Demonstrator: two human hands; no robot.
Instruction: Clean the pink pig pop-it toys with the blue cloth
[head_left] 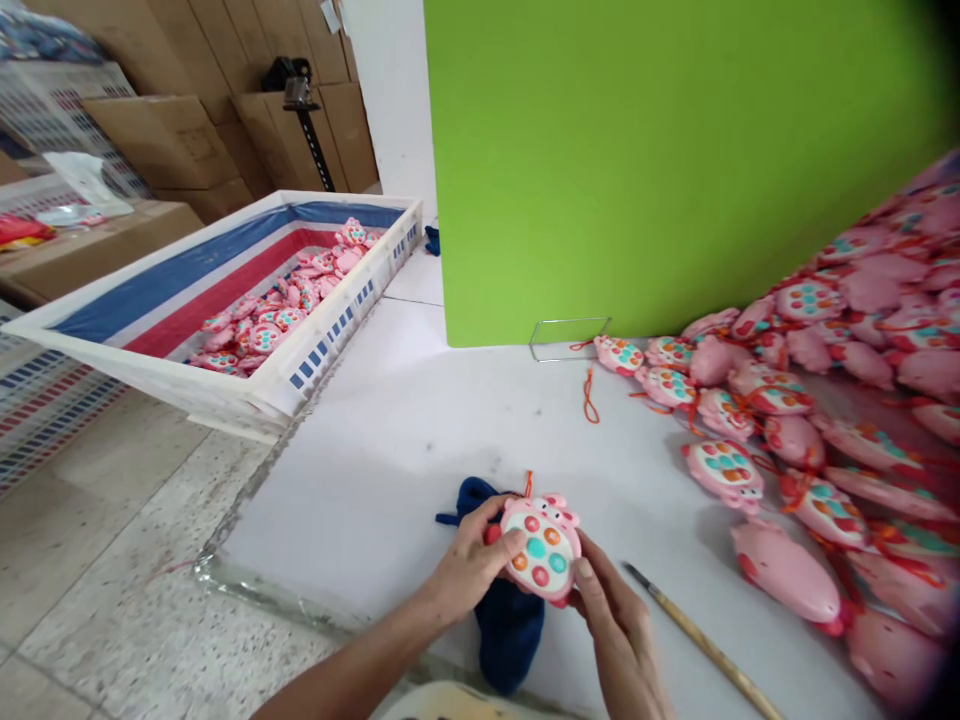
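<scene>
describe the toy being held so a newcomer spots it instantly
From the green panel, come down the white table to the dark blue fabric at its near edge. Over it is a pink toy with coloured buttons on a white front. Unlike the heaped toys on the right, the left hand and right hand hold it.

Light bright and diffuse, the held pink toy [541,550] reasonably sharp, soft shadows toward the desk's [360,450] right side, glints at its near left corner, right picture margin blurred and darkened.
</scene>
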